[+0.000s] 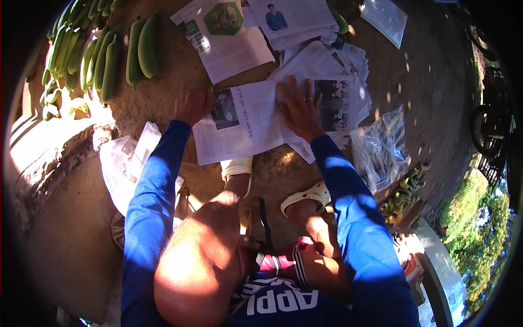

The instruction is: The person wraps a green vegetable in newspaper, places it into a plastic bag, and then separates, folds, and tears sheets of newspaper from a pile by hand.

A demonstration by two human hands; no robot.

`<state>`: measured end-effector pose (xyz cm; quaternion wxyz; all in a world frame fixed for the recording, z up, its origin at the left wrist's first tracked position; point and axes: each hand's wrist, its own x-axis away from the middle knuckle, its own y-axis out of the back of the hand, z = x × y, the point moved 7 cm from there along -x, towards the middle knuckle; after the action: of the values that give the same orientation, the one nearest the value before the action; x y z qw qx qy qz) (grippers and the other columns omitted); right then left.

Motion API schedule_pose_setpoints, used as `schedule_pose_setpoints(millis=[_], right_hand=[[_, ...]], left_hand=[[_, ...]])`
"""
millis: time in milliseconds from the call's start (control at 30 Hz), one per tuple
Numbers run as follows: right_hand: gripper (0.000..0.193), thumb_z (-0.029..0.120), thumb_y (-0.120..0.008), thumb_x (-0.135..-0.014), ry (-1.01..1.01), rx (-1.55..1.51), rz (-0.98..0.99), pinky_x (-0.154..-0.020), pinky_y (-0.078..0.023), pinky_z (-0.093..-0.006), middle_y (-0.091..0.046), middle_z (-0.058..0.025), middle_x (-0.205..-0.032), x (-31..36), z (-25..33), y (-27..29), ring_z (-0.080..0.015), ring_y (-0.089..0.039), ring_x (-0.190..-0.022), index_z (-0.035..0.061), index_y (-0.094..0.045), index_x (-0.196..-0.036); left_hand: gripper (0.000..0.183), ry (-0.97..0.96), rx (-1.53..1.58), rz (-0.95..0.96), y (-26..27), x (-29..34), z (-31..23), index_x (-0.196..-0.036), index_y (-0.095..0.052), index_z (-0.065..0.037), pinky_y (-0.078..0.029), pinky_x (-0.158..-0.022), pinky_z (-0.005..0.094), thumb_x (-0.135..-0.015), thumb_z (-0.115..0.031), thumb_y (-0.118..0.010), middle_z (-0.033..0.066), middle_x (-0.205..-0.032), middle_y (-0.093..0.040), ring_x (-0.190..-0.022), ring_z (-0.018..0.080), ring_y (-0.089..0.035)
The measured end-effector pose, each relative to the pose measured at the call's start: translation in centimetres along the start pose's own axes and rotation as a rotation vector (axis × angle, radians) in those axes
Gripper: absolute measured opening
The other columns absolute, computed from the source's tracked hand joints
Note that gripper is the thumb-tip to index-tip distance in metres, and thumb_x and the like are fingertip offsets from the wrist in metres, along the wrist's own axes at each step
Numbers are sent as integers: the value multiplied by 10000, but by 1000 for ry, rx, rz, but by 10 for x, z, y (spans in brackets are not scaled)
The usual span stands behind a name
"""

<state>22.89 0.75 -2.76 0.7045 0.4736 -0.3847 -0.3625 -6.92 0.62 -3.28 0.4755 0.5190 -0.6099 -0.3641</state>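
Bare knee (pixel 190 267) foremost, a newspaper sheet (pixel 245 140) lies beyond, partly over loose newspapers (pixel 313 59), right hand (pixel 300 109) spread flat, presumably steadying it, left hand (pixel 194 106) curled at its left edge, pinch not determinable.

Long blue sleeves (pixel 365 234), white-lettered shirt (pixel 283 305), maroon shorts (pixel 278 265) — white-striped, cream clogs (pixel 321 192) — perforated, finger ring (pixel 309 99)
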Motion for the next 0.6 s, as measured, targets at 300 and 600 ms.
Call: schedule_pose_setpoints(millis=[300, 600], right_hand=[[648, 338, -586, -907, 23, 9, -59, -984, -247, -807, -188, -55, -1605, 1, -2, 6, -473, -207, -1427, 313, -323, -1499], [649, 373, -591, -909, 21, 61, -66, -997, -266, -784, -185, -52, -1606, 3, 1, 6, -468, -209, -1430, 309, -325, -1498]], left_hand=[[463, 1, -97, 10, -6, 23, -10, -701, -672, -61, -516, -656, 567, -949, -392, -465, 219, -679, -657, -664, 420, -663], [452, 93, -21, -48, -23, 46, -5, -696, -668, -54, -516, -618, 577, -942, -385, -483, 236, -672, -650, -626, 439, -648]])
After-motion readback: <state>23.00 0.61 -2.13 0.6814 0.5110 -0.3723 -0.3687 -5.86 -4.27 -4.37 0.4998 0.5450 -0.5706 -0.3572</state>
